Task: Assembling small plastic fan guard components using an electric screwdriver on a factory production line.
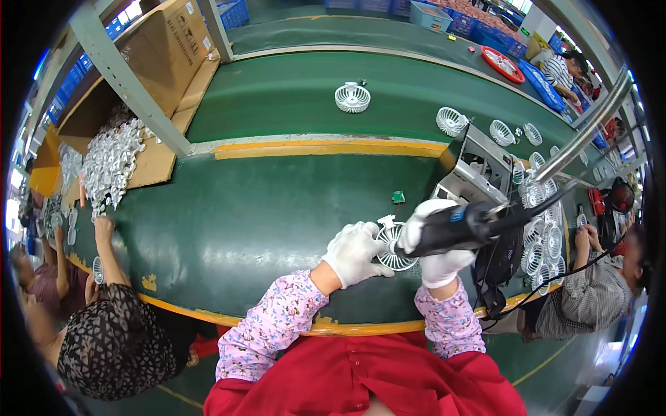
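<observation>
My left hand (pixel 355 254), in a white glove, grips the left side of a round white fan housing (pixel 395 248) lying on the green bench. My gloved right hand (pixel 447 267) is wrapped round a black electric screwdriver (pixel 454 230), held almost level with its front end over the housing. Whether its bit touches a screw is hidden. Just beyond the housing lies a small green circuit board (pixel 398 197), apparently wired to it. A metal box-shaped device (pixel 479 163) stands to the right of the screwdriver.
White fan housings (pixel 544 243) crowd the bench at right. More, such as one fan housing (pixel 352 98), lie on the green conveyor (pixel 277 90) beyond the orange-edged divider. A cardboard box (pixel 156 55) spills white parts (pixel 114 156) at left. Co-workers sit on both sides; a flexible metal hose (pixel 586 128) slants overhead.
</observation>
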